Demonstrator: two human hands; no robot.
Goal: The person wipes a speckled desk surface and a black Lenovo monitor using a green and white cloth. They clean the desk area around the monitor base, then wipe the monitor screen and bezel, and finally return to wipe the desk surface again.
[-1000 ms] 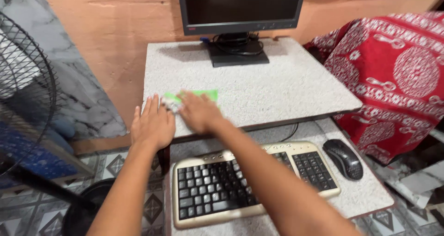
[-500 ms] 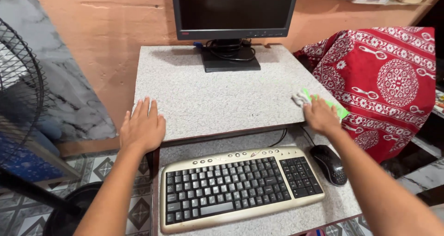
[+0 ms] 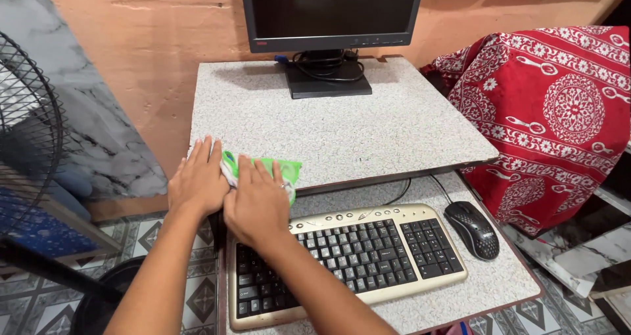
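The right hand (image 3: 257,202) is pressed flat, fingers spread, on a green cloth (image 3: 286,170) at the front left corner of the desk top (image 3: 342,128) (about 8 o'clock from the desk's middle). The cloth is pinned under the palm rather than gripped; only its green edge shows beyond the fingertips, toward 1 o'clock. The left hand (image 3: 197,180) is laid open and flat on the same corner, holding nothing, just beside the right hand at its 9 o'clock, thumb side touching the cloth. A keyboard (image 3: 355,256) is seen on the lower shelf at 5 o'clock of the right hand, with a black mouse (image 3: 472,228) at the keyboard's 3 o'clock. A monitor (image 3: 330,13) stands at 12 o'clock on the desk.
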